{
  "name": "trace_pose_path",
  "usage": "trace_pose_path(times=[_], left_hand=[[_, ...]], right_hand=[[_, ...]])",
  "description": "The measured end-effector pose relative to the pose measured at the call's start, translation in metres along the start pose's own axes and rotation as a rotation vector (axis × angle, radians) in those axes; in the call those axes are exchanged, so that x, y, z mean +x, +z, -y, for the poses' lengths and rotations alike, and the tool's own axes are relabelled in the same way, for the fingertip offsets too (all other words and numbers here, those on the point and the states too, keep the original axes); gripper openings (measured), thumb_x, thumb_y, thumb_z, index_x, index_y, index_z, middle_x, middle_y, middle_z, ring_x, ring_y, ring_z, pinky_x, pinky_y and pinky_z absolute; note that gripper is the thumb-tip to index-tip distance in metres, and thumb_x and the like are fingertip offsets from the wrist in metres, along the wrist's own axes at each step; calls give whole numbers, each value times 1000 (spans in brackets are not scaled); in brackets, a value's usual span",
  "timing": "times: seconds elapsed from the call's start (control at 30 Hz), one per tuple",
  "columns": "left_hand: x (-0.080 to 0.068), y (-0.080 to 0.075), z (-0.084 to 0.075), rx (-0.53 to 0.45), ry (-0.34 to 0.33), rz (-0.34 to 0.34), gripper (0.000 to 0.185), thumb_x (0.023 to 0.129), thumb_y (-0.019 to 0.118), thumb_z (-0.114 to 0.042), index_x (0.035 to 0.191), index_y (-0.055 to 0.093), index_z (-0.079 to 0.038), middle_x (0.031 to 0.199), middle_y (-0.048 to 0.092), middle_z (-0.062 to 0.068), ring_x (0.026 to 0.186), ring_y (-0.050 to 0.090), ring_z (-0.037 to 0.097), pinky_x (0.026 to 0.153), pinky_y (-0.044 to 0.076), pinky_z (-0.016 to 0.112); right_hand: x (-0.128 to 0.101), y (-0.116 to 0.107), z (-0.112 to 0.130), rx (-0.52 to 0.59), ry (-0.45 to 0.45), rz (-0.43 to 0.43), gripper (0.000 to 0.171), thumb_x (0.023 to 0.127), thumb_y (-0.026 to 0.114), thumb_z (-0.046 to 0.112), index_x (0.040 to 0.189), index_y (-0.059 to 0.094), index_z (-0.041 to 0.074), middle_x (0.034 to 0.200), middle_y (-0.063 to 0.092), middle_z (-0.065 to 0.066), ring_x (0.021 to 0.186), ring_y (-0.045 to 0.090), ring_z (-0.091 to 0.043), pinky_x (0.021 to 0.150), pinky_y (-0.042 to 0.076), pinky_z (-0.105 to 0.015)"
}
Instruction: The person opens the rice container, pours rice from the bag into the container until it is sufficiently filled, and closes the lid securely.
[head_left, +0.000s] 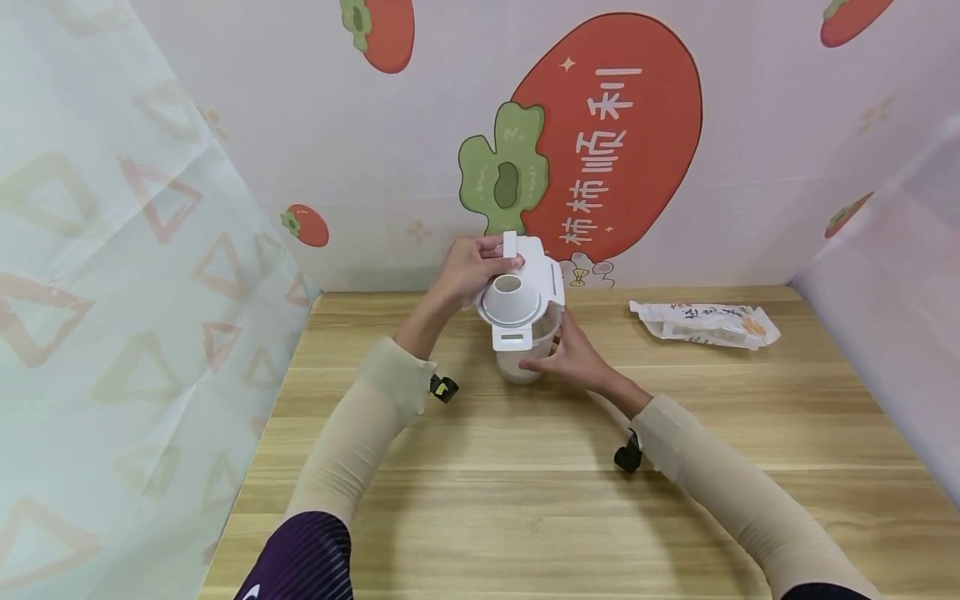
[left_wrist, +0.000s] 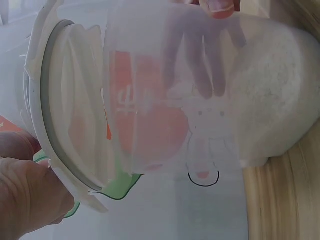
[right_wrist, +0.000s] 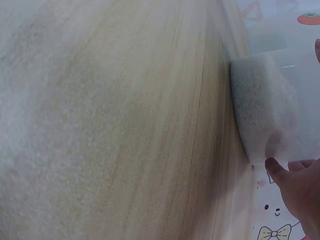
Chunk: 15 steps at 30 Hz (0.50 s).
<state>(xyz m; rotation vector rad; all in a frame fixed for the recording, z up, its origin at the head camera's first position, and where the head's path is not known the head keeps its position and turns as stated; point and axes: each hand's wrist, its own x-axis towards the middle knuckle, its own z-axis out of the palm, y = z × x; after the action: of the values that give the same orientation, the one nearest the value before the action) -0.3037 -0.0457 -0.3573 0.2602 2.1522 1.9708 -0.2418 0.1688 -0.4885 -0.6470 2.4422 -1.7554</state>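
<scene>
A clear plastic container (head_left: 516, 369) stands on the wooden table (head_left: 525, 500), with white grainy contents (left_wrist: 275, 100) in its bottom. Its white lid (head_left: 520, 304) with a round spout sits tilted on top. My left hand (head_left: 480, 262) grips the lid's far left edge, with its fingers curled over the rim. My right hand (head_left: 558, 360) holds the container's body from the right. In the left wrist view the lid (left_wrist: 60, 100) and the container's wall (left_wrist: 175, 100) fill the frame, beside my left hand (left_wrist: 25, 195). In the right wrist view, my right hand (right_wrist: 297, 192) touches the container (right_wrist: 270, 110).
A printed food packet (head_left: 705, 323) lies flat on the table at the back right. Patterned screens close in the table on the left, back and right. Bare wood (right_wrist: 125, 125) stretches in front of the container.
</scene>
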Motion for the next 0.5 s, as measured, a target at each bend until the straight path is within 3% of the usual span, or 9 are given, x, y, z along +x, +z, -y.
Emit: trace_pose_path(times=[0.17, 0.33, 0.5], left_hand=[[1, 6, 1, 18, -4, 13, 51, 92, 82, -4, 140, 66, 3, 124, 76, 19, 106, 77, 25, 84, 63, 29], [2, 10, 4, 6, -24, 21, 44, 92, 82, -5, 134, 70, 4, 118, 78, 19, 95, 77, 20, 79, 63, 28], [2, 13, 8, 12, -18, 28, 43, 92, 83, -6, 133, 71, 4, 117, 78, 19, 92, 77, 19, 77, 63, 28]], right_hand=[[2, 1, -12, -10, -9, -9, 117, 76, 97, 11, 165, 21, 21, 161, 42, -9, 151, 40, -33, 120, 36, -64], [2, 1, -13, -5, -39, -12, 117, 76, 98, 14, 164, 22, 27, 160, 44, -3, 150, 42, -27, 120, 39, -60], [2, 2, -12, -29, -48, -13, 106, 75, 99, 17, 159, 34, 26, 154, 50, 2, 145, 47, -22, 119, 42, -56]])
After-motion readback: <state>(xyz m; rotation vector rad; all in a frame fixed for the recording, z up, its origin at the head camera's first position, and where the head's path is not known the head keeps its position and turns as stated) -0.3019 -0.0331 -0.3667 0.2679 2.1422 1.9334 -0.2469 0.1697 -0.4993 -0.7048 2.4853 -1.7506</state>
